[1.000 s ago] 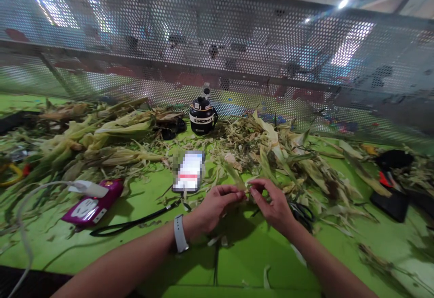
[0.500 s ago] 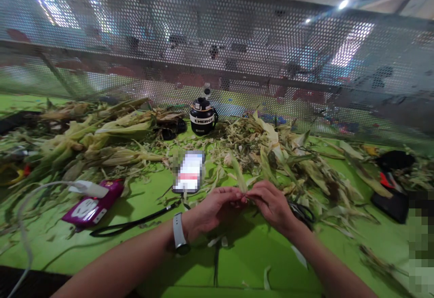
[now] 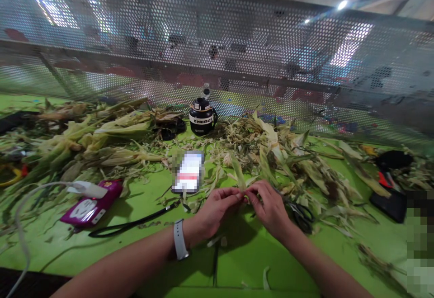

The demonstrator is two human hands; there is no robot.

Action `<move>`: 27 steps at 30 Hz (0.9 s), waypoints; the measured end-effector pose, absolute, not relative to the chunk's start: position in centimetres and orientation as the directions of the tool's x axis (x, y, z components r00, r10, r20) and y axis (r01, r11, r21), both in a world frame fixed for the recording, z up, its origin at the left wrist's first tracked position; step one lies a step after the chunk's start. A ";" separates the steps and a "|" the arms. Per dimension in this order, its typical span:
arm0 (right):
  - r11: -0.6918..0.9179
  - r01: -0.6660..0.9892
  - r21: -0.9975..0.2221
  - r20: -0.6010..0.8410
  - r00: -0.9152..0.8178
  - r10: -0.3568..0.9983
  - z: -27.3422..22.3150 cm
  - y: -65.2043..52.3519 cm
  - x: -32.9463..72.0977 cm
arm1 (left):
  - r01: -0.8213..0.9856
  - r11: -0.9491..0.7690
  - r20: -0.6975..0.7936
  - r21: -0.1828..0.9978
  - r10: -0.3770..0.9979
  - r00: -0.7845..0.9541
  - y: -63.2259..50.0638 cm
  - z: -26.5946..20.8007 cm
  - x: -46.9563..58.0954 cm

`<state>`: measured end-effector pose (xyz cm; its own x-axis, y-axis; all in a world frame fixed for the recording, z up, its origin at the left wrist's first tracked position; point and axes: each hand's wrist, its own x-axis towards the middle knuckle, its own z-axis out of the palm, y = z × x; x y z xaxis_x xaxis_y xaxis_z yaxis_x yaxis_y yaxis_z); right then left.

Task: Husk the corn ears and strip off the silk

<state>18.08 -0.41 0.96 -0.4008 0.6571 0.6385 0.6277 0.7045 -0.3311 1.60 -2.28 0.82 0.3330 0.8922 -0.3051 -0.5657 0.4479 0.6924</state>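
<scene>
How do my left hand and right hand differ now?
The left hand has a pale strap at the wrist; the right hand has a bare wrist. The left hand is nearer the phone, the right hand nearer the scissors. Both pinch what looks like a strip of husk.

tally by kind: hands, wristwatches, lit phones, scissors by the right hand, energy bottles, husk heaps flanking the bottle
Left hand, right hand: 2
Wristwatch: 1
Lit phone: 1
Scissors: 1
ENERGY bottle: 1
Left corn husk heap, right corn husk heap: 2
Total: 8
</scene>
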 end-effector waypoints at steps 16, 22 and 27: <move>0.671 0.519 -0.529 0.610 -0.317 0.726 1.3 0.0 18.7 | -0.460 0.407 -0.314 0.789 0.911 0.267 -1.6 0.7 1.3; 0.779 0.477 -0.407 0.645 -0.454 0.615 1.5 0.6 19.3 | -0.496 0.497 -0.413 0.712 0.868 0.276 -1.5 1.0 1.0; 0.796 0.468 -0.385 0.648 -0.476 0.594 0.6 0.5 19.0 | -0.501 0.496 -0.406 0.709 0.868 0.286 -1.6 0.7 1.2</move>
<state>18.98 0.54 0.56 -0.4765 0.5939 0.6483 0.4675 0.7956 -0.3853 1.17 -1.60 0.69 0.2858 0.8681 -0.4058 -0.5007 0.4963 0.7092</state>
